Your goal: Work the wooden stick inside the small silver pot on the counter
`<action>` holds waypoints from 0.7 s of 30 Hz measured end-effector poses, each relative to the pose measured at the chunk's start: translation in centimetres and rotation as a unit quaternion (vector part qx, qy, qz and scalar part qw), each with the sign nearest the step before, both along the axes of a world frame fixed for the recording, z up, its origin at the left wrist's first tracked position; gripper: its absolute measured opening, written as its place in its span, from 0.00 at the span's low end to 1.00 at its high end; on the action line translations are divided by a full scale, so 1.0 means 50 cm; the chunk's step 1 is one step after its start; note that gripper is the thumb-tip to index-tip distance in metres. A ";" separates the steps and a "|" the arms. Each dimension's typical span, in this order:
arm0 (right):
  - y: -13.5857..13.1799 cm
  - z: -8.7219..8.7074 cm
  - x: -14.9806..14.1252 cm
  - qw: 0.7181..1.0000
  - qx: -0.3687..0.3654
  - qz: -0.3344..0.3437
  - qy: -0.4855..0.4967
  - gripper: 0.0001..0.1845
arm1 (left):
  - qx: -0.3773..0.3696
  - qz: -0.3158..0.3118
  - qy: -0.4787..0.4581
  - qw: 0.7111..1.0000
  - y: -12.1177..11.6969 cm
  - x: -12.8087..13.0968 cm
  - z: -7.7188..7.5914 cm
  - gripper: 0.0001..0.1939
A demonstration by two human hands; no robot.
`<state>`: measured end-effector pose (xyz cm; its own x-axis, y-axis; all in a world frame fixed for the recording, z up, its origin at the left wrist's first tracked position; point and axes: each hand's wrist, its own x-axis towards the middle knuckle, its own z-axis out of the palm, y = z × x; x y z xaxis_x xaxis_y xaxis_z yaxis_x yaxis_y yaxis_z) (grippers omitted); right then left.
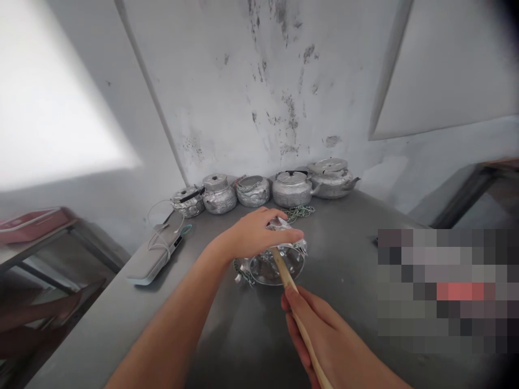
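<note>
My left hand (pixel 255 233) rests on top of a small shiny metal kettle (pixel 271 266) lying on its side on the grey metal table (pixel 348 237), fingers curled over its upper rim. My right hand (pixel 324 329) grips a thin wooden stick (pixel 292 294) whose far end reaches into the kettle's open mouth. A beaded chain (pixel 298 212) lies just behind the kettle. The kettle's far side is hidden by my left hand.
Several silver kettles (pixel 292 188) stand in a row against the stained white wall. A grey pouch with a white cable (pixel 156 254) lies at the table's left edge. A red box (pixel 32 222) sits on a shelf at left. A blurred patch covers the right side.
</note>
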<state>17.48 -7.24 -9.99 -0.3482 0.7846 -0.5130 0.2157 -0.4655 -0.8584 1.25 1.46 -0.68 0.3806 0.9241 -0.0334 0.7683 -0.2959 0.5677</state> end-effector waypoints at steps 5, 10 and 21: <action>0.000 -0.004 0.001 1.000 0.000 0.012 -0.007 0.23 | 0.002 -0.003 0.005 1.000 0.002 0.001 0.001 0.40; -0.007 -0.008 0.004 1.000 0.008 0.012 -0.011 0.24 | 0.006 -0.004 0.006 1.000 0.002 -0.001 -0.001 0.40; 0.001 -0.016 0.005 1.000 0.000 0.010 -0.001 0.24 | 0.006 0.005 0.000 1.000 0.001 0.003 0.001 0.38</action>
